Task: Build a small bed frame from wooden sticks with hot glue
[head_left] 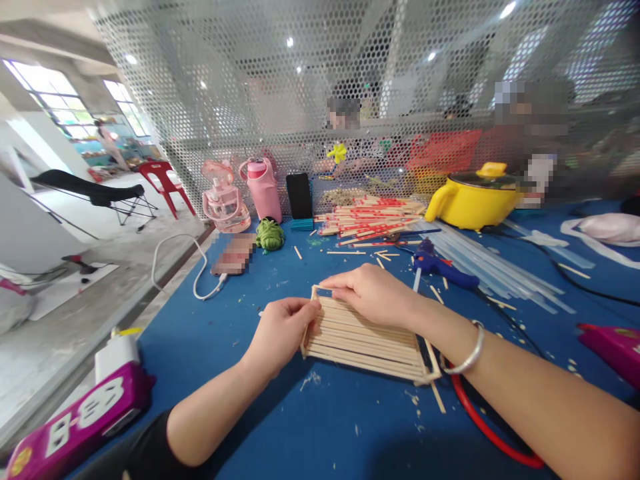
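Note:
A flat rectangular panel of thin wooden sticks (370,343) lies low over the blue table, its sticks side by side within a frame. My left hand (283,327) pinches its left edge between thumb and fingers. Over the panel's far left corner reaches my right hand (370,293), its fingers closed at the top stick; the palm hides part of the sticks. To the right rests a blue glue gun (445,268) with a clear glue stick near its tip. Short stick offcuts (437,397) lie around the panel.
Behind stand a pile of red-and-white wrapped sticks (370,219), a yellow pot (475,200), pink bottles (263,190), a phone on a stand (300,197) and green yarn (270,235). Clear glue sticks (485,263) spread rightward. A perforated metal screen (280,93) borders the back; people are beyond it.

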A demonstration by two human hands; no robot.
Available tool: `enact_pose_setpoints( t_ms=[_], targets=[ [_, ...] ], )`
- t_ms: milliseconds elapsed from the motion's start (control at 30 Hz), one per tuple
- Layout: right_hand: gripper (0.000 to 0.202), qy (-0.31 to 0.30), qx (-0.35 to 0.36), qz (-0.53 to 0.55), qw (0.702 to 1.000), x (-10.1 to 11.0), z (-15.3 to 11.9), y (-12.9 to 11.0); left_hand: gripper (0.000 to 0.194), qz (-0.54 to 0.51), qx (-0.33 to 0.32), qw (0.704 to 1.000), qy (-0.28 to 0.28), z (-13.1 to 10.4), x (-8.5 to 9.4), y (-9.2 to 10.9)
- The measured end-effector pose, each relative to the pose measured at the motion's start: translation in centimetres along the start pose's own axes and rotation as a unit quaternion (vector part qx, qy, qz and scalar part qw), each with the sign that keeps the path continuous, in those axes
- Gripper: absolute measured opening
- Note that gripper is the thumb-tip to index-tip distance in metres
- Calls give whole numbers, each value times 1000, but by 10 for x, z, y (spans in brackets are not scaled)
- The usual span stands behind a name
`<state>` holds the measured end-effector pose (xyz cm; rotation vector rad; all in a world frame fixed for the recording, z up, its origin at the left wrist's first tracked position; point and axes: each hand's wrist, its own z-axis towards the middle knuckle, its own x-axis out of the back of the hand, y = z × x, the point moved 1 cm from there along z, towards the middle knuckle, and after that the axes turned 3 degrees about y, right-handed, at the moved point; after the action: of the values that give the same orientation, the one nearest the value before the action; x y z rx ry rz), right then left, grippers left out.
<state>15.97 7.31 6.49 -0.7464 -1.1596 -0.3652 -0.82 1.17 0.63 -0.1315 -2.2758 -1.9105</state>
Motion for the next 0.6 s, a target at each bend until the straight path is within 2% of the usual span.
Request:
enact_pose_setpoints(
  t_ms=[200, 400, 600],
  targets=[
    [33, -12, -3, 17, 1000, 0, 0, 1, 37, 1, 14, 1000, 2, 2, 1, 2],
    [31, -54, -31, 34, 997, 10, -5, -5, 37, 16, 54, 995, -79, 3, 11, 12],
    [29, -116, -87, 65, 987, 18, -9, -7, 37, 67, 41, 994, -69, 2, 16, 24]
  ],
)
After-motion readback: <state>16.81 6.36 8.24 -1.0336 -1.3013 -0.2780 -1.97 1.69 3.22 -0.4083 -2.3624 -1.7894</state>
